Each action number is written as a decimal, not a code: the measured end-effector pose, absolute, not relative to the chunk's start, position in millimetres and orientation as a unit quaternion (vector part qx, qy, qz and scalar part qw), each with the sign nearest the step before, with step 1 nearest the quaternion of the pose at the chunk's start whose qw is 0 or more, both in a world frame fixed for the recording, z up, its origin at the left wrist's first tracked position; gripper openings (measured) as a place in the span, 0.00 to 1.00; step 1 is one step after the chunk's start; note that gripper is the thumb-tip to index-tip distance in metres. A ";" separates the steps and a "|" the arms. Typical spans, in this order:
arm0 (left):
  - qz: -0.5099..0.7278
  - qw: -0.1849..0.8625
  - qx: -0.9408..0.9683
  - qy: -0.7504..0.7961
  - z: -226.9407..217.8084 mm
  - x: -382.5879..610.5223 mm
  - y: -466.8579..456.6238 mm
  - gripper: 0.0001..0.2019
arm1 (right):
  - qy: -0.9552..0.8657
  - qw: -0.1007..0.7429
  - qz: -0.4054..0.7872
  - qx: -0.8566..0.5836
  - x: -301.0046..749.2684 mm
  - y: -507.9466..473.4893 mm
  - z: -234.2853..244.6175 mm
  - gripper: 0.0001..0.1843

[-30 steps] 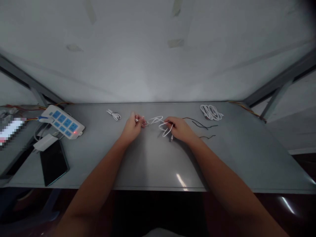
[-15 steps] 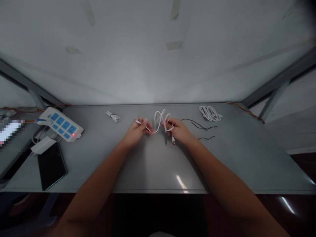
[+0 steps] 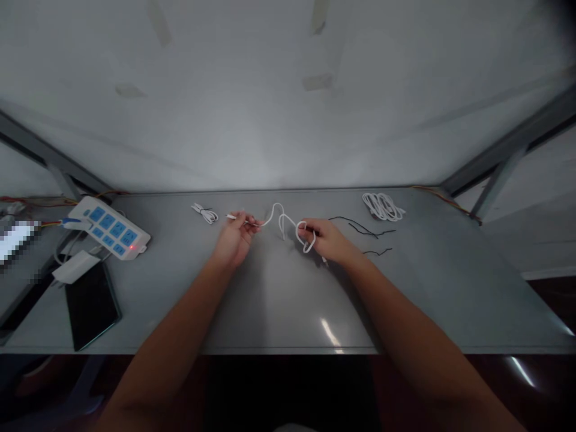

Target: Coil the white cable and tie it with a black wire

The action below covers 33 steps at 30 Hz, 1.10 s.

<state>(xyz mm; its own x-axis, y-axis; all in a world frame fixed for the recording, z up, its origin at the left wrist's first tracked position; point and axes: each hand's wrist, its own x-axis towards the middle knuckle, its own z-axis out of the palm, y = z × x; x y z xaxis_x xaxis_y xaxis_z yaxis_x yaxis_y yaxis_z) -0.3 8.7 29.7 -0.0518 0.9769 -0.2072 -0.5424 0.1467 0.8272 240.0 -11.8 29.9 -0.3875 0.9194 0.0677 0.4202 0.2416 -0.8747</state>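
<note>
A white charging cable (image 3: 276, 206) stretches in loose bends between my two hands above the table. My left hand (image 3: 234, 239) is closed on one end of it, with the plug poking out past the fingertips to the left. My right hand (image 3: 324, 237) pinches the cable where it loops round the fingers; the other plug hangs below that hand. Left of my left hand lies a small tied white cable bundle (image 3: 206, 213). Several thin black twist ties (image 3: 366, 230) lie on the table just right of my right hand.
A coiled white cable (image 3: 382, 207) lies at the back right of the grey table (image 3: 288, 312). At left are a power strip (image 3: 110, 225) with a red light, a white adapter (image 3: 76, 267) and a dark tablet (image 3: 92, 306). A wall panel (image 3: 270, 120) rises behind.
My left hand has moved left with its cable end, drawing the cable between the hands out longer. My right hand has stayed nearly in place, its loop now lower and tighter.
</note>
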 end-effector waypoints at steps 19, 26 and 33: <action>0.262 0.216 0.655 0.675 20.7 -15.4 10.7 0.13 | -0.365 0.531 0.604 -0.468 258.3 2.9 32.1 0.22; 0.147 0.179 0.696 0.679 24.4 -9.7 5.5 0.11 | -0.551 0.415 0.405 -0.600 260.2 5.9 24.4 0.09; 0.153 0.167 0.677 0.700 24.7 -12.3 7.7 0.10 | -0.734 0.233 0.107 -0.629 254.7 -4.5 24.1 0.04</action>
<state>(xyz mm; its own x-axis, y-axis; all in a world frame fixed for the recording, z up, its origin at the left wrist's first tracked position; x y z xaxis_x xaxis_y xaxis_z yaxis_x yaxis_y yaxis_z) -12.3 7.7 24.7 -0.0279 0.9993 -0.0266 0.8975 0.0368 0.4394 254.7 -4.5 24.1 -0.1001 0.9730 0.2079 0.8737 0.1859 -0.4494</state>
